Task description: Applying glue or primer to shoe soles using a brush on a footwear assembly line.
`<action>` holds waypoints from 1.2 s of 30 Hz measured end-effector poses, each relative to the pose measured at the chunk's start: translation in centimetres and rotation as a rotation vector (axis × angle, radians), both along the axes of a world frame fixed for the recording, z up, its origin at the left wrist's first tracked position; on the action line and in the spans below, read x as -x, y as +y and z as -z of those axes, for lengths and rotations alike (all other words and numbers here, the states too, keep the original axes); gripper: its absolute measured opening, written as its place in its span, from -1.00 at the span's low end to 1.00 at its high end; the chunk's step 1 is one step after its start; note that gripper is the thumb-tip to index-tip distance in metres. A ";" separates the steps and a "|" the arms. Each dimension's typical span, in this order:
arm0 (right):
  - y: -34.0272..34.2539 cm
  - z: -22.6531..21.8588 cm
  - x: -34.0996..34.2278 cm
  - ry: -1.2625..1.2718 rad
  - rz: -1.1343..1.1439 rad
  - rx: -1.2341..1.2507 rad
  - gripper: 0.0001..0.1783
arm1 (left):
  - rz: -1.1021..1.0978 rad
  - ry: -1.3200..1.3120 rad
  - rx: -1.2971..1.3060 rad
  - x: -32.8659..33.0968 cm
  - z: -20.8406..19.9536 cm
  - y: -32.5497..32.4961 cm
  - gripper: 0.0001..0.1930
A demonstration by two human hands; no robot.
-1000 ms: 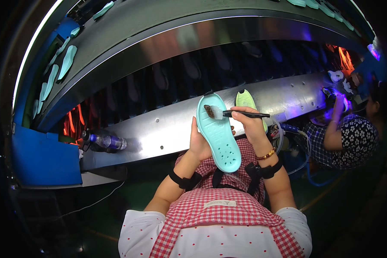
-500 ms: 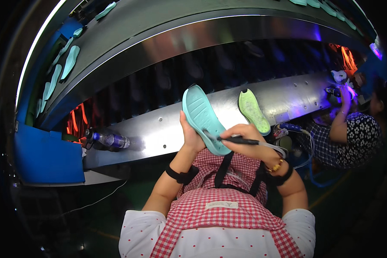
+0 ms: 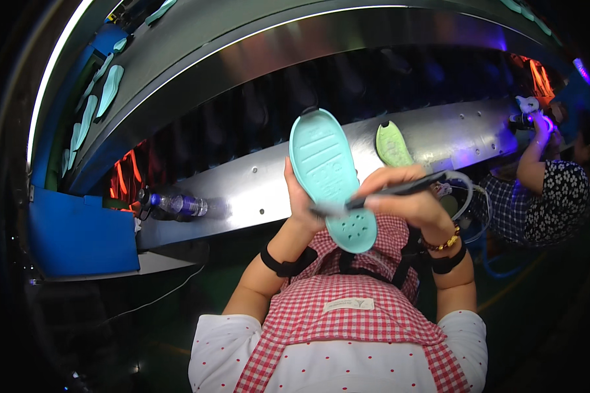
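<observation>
My left hand [image 3: 300, 200] is closed on a turquoise shoe sole [image 3: 322, 154], gripping its left edge and holding it up at a tilt. The sole's ridged inner face is toward me, with a cluster of small holes at the near end and a dark patch at the far tip. In my right hand [image 3: 403, 206] is a black-handled brush [image 3: 416, 185] with a pale hose at its back end. Its blurred tip crosses the sole's narrow middle near the left edge; I cannot tell whether it touches. A lime-green sole [image 3: 392, 145] lies just beyond my right hand.
A metal ledge [image 3: 242, 193] runs across in front of me. Plastic bottles [image 3: 180, 204] lie on its left part. Behind rises a conveyor [image 3: 203, 26] carrying turquoise soles [image 3: 111, 85]. Orange-glowing openings [image 3: 126, 177] flank it. A co-worker [image 3: 537, 190] sits at the right.
The turquoise sole has turned to face me more squarely and sits higher in view. The brush tip has shifted from the sole's near part to its left edge at mid-length.
</observation>
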State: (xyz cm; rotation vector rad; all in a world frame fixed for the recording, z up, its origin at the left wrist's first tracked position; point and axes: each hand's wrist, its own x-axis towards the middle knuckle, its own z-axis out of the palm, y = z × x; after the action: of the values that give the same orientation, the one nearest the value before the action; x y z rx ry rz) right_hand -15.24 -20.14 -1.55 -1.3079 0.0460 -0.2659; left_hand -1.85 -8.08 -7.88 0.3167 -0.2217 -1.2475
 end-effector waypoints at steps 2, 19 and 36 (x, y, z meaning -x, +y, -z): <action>-0.7 0.4 -0.9 -0.062 0.301 0.493 -0.81 | -0.119 -0.008 -0.097 0.2 -0.3 -0.4 -0.21; -0.5 1.0 1.1 -0.143 0.240 0.470 -0.76 | -0.654 -0.219 -0.041 -1.7 -3.5 0.1 -0.07; 0.3 2.8 0.9 -0.048 0.047 -0.021 -0.80 | -0.508 -0.232 -0.029 -2.5 -5.0 0.6 -0.09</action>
State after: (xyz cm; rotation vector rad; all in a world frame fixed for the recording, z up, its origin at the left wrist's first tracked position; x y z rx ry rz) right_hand -16.14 -19.86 -4.33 -1.2806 0.0385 -0.3361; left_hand 0.66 -7.48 -2.91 0.5080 -0.3002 -0.7116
